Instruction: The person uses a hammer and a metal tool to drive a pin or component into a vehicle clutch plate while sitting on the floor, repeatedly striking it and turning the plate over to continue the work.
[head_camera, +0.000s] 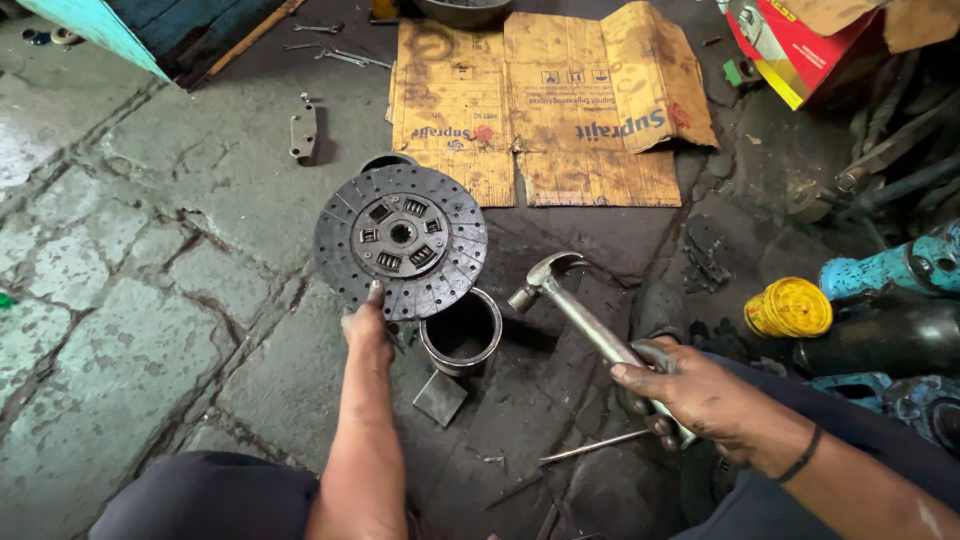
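Knees in dark trousers frame the bottom edge of the head view, and both forearms reach out over the grimy stone floor (150, 330). At about nine o'clock from the frame's centre, the left hand (368, 325) pinches the lower rim of a round clutch disc (401, 240), holding it tilted up on edge so its spring hub faces the camera. Just beside that hand, towards four o'clock of the disc, a short metal ring (461, 332) stands open-end up on the floor, with a small flat metal plate (440, 397) touching its base. The right hand (690, 395), at four o'clock, is wrapped tight around the handle of a claw hammer (580, 310), whose head points towards the ring.

Judging by this, the disc is being positioned over the ring as a support; the next move likely calls for seating the hub squarely before any blow.

Counted: one disc, one ring, one hammer, one plate, one flattened cardboard sheet (550, 100) at twelve o'clock, one yellow coil (789, 307) at three o'clock, and at least two thin rods (590, 447) near the right wrist.
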